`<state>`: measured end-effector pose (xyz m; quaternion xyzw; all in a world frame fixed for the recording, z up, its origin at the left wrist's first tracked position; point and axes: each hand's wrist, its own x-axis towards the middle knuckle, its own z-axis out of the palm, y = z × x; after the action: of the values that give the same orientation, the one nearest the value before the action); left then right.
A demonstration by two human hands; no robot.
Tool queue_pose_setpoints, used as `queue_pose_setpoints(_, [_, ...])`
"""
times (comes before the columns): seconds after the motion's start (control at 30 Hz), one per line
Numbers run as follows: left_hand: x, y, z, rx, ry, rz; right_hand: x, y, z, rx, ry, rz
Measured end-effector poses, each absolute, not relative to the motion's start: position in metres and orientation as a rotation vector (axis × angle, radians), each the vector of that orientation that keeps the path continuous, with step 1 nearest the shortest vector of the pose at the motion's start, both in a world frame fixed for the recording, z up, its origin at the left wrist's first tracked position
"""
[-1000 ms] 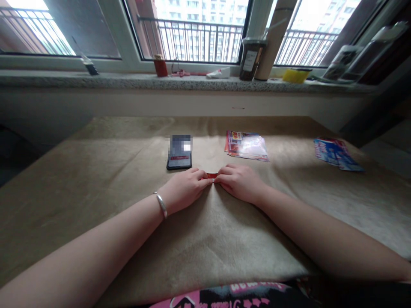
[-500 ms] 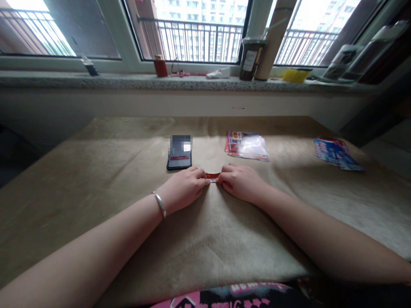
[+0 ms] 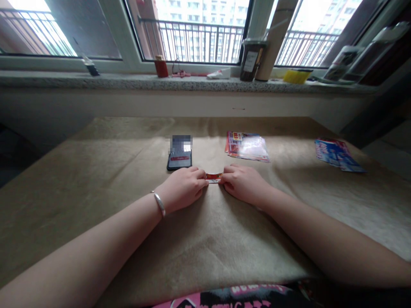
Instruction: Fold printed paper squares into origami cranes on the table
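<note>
Between my hands is a small strip of folded printed paper (image 3: 213,178), red along the top and whitish below. My left hand (image 3: 185,187), with a silver bangle at the wrist, pinches its left end. Its right end is pinched by the fingers of my right hand (image 3: 244,183). Both hands rest low on the tan table cover (image 3: 212,239), and my fingers hide the ends of the strip. A phone (image 3: 180,153) lies just beyond my left hand, its screen partly blurred out.
A pile of glossy printed leaflets (image 3: 247,146) lies beyond my right hand. Farther right are blue printed leaflets (image 3: 339,155). Along the stone windowsill (image 3: 128,83) stand a red container (image 3: 161,67), a dark lidded tub (image 3: 252,60) and a yellow item (image 3: 297,76).
My right hand has shifted slightly right along the strip, so a little more of the paper shows between my hands. My left hand stays almost in place.
</note>
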<state>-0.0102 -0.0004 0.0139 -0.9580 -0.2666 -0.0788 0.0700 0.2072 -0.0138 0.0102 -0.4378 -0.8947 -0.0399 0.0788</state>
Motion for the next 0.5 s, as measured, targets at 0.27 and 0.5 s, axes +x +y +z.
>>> queue_pose_setpoints(0.27, [-0.0189,0.0056,0.0162,-2.974,-0.764,-0.226,0.2134,-0.0139,0.013,-1.317,-2.715,-0.116])
queue_pose_setpoints(0.5, [-0.0131,0.0004,0.0172,-2.899,-0.788,-0.202,0.2122,-0.0158,0.0163,-1.301,-2.736,-0.071])
